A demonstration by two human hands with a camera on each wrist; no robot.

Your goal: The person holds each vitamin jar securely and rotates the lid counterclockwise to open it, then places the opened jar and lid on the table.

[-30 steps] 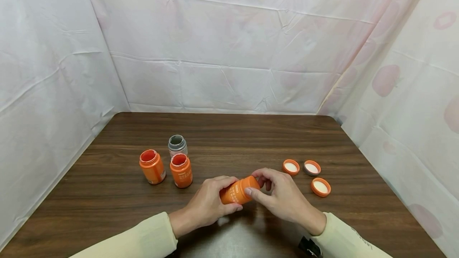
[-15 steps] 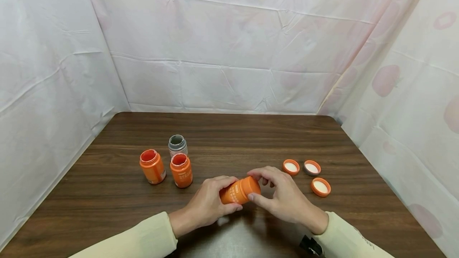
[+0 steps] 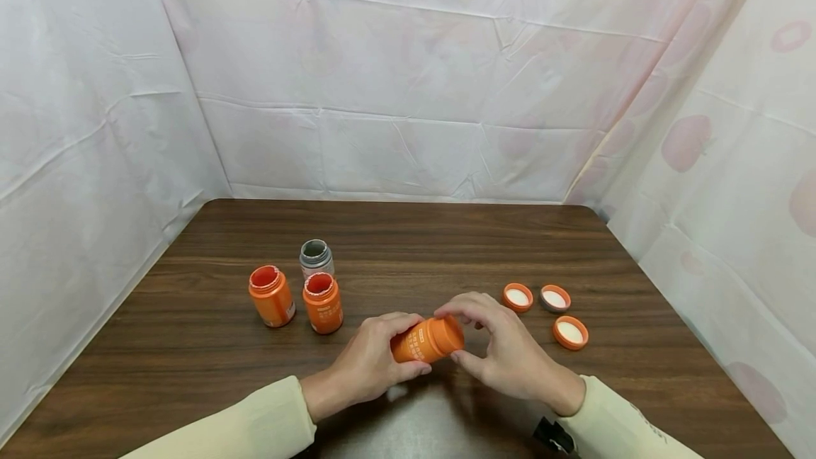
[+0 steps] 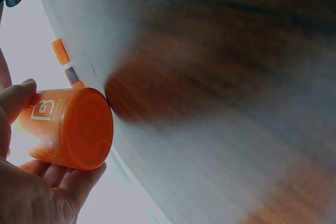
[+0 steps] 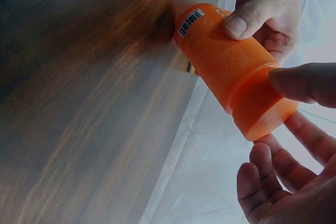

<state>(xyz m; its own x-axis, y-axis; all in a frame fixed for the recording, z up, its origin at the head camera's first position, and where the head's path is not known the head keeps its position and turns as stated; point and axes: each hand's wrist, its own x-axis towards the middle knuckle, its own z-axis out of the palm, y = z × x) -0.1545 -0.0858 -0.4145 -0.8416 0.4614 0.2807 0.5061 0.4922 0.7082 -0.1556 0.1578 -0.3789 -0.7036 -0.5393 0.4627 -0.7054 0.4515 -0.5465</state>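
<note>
My left hand (image 3: 376, 356) grips an orange bottle (image 3: 414, 343) round its body, tilted with its capped end toward the right. My right hand (image 3: 510, 349) has thumb and fingers on either side of the orange cap (image 5: 262, 103), pinching it. The cap sits on the bottle. White print covers the label, and a barcode (image 5: 190, 23) shows near the base. In the left wrist view the bottle's base (image 4: 88, 128) faces the camera. Two orange bottles without caps, a left one (image 3: 270, 297) and a right one (image 3: 323, 304), stand upright near a grey uncapped bottle (image 3: 316, 257).
Three caps lie upturned on the right of the dark wooden table (image 3: 408, 232): an orange cap (image 3: 517, 297), a grey-and-orange cap (image 3: 554, 298) and another orange cap (image 3: 570, 332). White cloth (image 3: 408, 76) hangs round the table.
My right hand's fingers have shifted round the cap: the index finger has moved left over its top, and the thumb lower and rightward. The left hand and bottle have stayed in place.
</note>
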